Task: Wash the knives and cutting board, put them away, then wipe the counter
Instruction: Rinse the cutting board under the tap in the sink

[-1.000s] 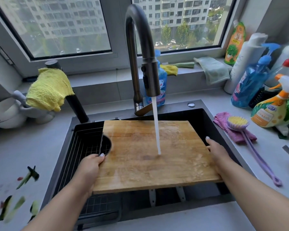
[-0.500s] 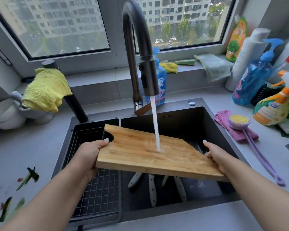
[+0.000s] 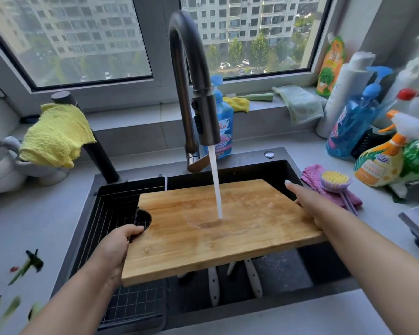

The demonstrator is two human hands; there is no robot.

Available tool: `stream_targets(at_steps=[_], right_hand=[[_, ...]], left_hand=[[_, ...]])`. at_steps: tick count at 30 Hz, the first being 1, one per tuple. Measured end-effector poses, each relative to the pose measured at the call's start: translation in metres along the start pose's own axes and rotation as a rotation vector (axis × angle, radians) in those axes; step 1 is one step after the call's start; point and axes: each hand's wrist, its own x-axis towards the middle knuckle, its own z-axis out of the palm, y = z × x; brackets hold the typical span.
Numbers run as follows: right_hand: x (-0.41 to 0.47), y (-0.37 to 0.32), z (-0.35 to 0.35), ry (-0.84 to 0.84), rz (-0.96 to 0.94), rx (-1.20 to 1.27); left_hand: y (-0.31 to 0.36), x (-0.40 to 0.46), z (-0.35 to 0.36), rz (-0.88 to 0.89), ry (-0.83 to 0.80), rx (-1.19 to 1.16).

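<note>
Rinsing step: both hands are holding the board (image 3: 218, 228) over the sink (image 3: 286, 170), tap (image 3: 194, 93) water hitting its middle. Left hand (image 3: 117, 247) is hooking fingers through the cutout; right hand (image 3: 307, 201) is gripping the far edge. Probably needs scrubbing next; knives (image 3: 213, 284) are waiting underneath.

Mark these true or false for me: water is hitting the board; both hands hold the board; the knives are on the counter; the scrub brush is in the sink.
1. Water from the faucet lands on the cutting board. True.
2. The left hand and right hand both hold the board. True.
3. The knives lie on the counter. False: they lie in the sink, under the board.
4. The scrub brush is in the sink. False: it rests on the pink cloth to the sink's right.
</note>
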Motion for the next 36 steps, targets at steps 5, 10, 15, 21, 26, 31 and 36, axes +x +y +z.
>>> stream_targets(at_steps=[5, 10, 15, 21, 26, 31, 36], right_hand=[[0.001, 0.017, 0.02, -0.023, 0.038, 0.043], [0.005, 0.032, 0.034, -0.129, 0.127, 0.067], [-0.019, 0.017, 0.037, -0.174, 0.131, 0.049], [0.019, 0.035, 0.036, -0.17, 0.187, 0.12], [0.027, 0.039, 0.034, -0.179, 0.205, 0.144], [0.034, 0.045, 0.034, -0.186, 0.268, 0.315], [0.038, 0.05, 0.035, -0.195, 0.355, 0.369]], left_hand=[[0.002, 0.009, -0.009, 0.118, 0.113, 0.144], [0.004, 0.012, -0.009, 0.263, 0.18, 0.157], [0.004, 0.017, -0.003, 0.402, 0.18, 0.204], [0.001, 0.03, -0.002, 0.376, 0.16, 0.266], [-0.007, 0.041, 0.002, 0.304, 0.137, 0.242], [-0.011, 0.045, 0.011, 0.28, 0.111, 0.274], [-0.013, 0.045, 0.013, 0.259, 0.079, 0.383]])
